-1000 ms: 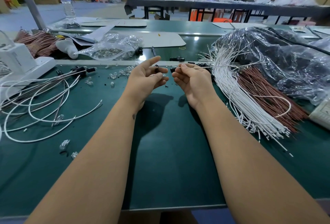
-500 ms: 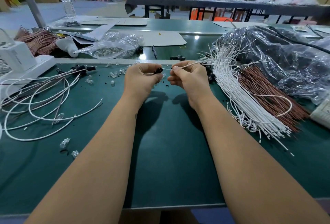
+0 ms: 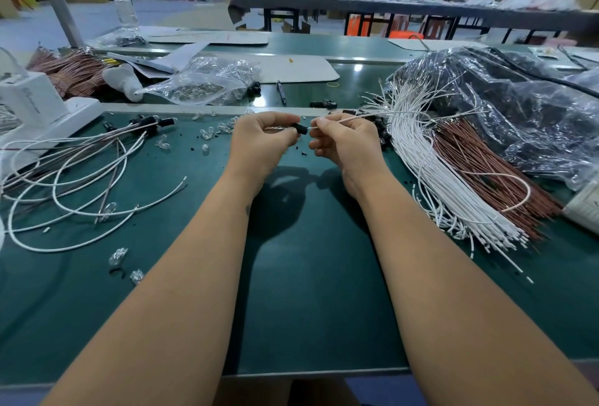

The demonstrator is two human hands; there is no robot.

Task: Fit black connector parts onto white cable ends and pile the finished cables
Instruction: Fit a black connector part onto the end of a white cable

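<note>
A small black connector part (image 3: 299,128) sits between the two hands, pinched at the left hand's (image 3: 259,140) fingertips. The thin white cable (image 3: 356,116) pinched by the right hand (image 3: 346,141) meets it end-on. A fanned bundle of white cables (image 3: 431,172) lies right of the right hand, and looped finished cables (image 3: 81,172) lie well left of the left hand.

Finished cables (image 3: 81,178) lie left of the hands (image 3: 304,140), cable bundle (image 3: 453,178) right.
</note>
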